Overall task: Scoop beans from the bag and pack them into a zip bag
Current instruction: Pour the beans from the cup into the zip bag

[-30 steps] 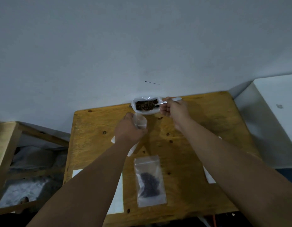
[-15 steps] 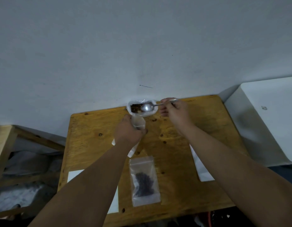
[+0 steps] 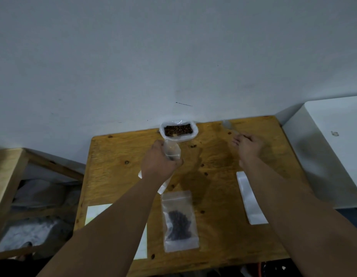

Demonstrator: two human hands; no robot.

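Swinging the spoon (image 3: 228, 124) clear of the bean bag (image 3: 178, 130) and off to the right since half a second ago, with the right grip (image 3: 248, 145) pinching the thin handle near its end. Failing, through motion blur, to show the bowl as loaded or empty.

Wrapping the left grip (image 3: 159, 164) round the middle of an open zip bag (image 3: 171, 151), curling fingers about the clear film and holding its mouth up just this side of the bean bag, close to its rim.

Judging the zip bag as light, limp and slippery, likely collapsing shut unless held close under the mouth. Favouring a hold high up, near the zip strip, while keeping the opening spread. Judging the spoon as stiff and light, needing to stay level to keep any beans aboard.

Treating the bean bag as soft-walled too, standing open-topped against the wall (image 3: 173, 56) at the far edge of the worktop (image 3: 117, 156), showing brown beans inside and probably tipping if nudged.

Leaving a filled zip bag (image 3: 179, 218) lying flat nearer the front edge, with dark beans pooling in its lower half. Leaving a white paper strip (image 3: 251, 200) well apart to its right.
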